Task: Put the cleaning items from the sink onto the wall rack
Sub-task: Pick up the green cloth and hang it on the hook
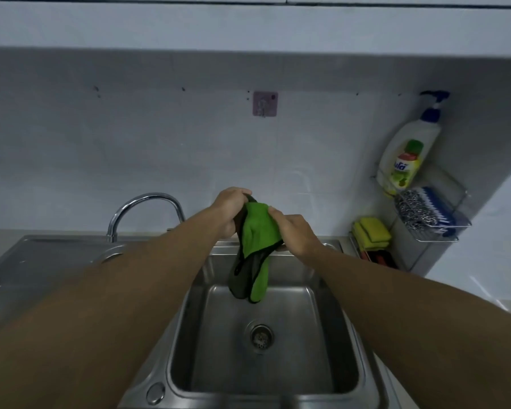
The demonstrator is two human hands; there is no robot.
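a: head view, what's in hand?

b: both hands are up over the back edge of the sink, each closed on the same green cloth. the left hand has its fingers curled over the cloth's top corner. the right hand pinches the right-hand edge between thumb and fingers. neither is spread.

a: and the cloth itself?

b: bunched between the hands, green one side and darker grey on the other. its lower end hangs free above the basin, not touching the bottom as far as i can tell.

a: anything left down in the sink?

b: the basin looks bare apart from the drain strainer. i see nothing else lying in it.

a: so the rack?

b: the wall rack sits in the right corner, well apart from the hands. it already holds a soap pump bottle, a steel scourer and a blue brush just beside it. yellow sponges sit in a lower holder near the desk.

a: how far along, then?

b: nearly done, i'd judge. the cloth seems to be the last item out of the sink. it has yet to go up; whether it goes on the rack or on the pink wall hook above the sink i can't tell.

a: risks?

b: it may drip, and a limp cloth could slide off a wire edge if draped unevenly.
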